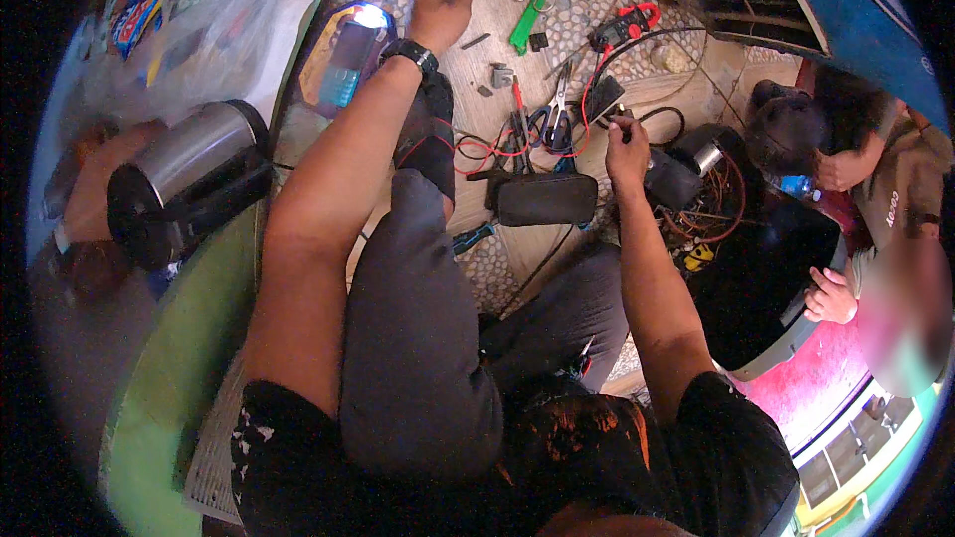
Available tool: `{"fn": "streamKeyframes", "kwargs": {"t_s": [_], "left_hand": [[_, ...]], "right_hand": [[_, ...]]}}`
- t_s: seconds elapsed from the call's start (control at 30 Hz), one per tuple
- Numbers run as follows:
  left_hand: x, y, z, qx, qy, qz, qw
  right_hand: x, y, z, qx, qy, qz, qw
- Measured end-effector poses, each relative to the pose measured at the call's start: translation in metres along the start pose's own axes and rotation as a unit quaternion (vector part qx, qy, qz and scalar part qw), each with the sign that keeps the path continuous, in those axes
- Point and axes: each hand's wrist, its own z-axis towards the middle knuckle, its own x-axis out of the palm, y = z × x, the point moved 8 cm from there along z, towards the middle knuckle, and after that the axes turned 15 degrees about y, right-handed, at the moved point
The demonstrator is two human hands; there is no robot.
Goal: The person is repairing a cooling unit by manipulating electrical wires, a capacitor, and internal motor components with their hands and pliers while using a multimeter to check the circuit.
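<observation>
Working outward, we note a black block (603,96) on the floor (497,0) just beyond our right hand (629,154). Our left hand (441,18) sits well apart; both are curled, and whether either grips anything we cannot tell. Scissors (561,121) lie just beside the block.

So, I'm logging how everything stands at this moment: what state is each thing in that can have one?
Left hand: fingers curled, any grip unclear.
Right hand: fingers bent, any grip unclear.
Light: on, glowing white.
Meter: lying down, clamp looks closed, power unclear.
Scissors: lying down, blades look nearly closed.
Pouch: lying down, open or shut unclear.
Kettle: on or off unclear.
</observation>
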Motion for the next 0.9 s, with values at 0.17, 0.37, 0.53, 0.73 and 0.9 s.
{"fn": "streamKeyframes", "kwargs": {"t_s": [0.17, 0.37, 0.53, 0.73, 0.9], "left_hand": [[0.029, 0.014, -0.030, -0.040, 0.128, 0.055, 0.989], [0.051, 0.001, -0.045, -0.030, 0.227, 0.080, 0.970], [0.048, 0.009, -0.035, -0.051, 0.221, 0.078, 0.971], [0.075, 0.013, -0.031, -0.033, 0.264, 0.092, 0.959], [0.090, 0.018, -0.032, -0.063, 0.261, 0.122, 0.955]], "right_hand": [[0.025, 0.040, -0.019, -0.104, 0.028, -0.035, 0.994], [0.079, 0.090, -0.046, -0.207, 0.160, -0.023, 0.965], [0.083, 0.082, -0.050, -0.135, 0.193, 0.001, 0.972], [0.056, 0.072, -0.033, -0.115, 0.102, -0.053, 0.987], [0.067, 0.083, -0.013, -0.012, 0.149, -0.110, 0.983]]}}
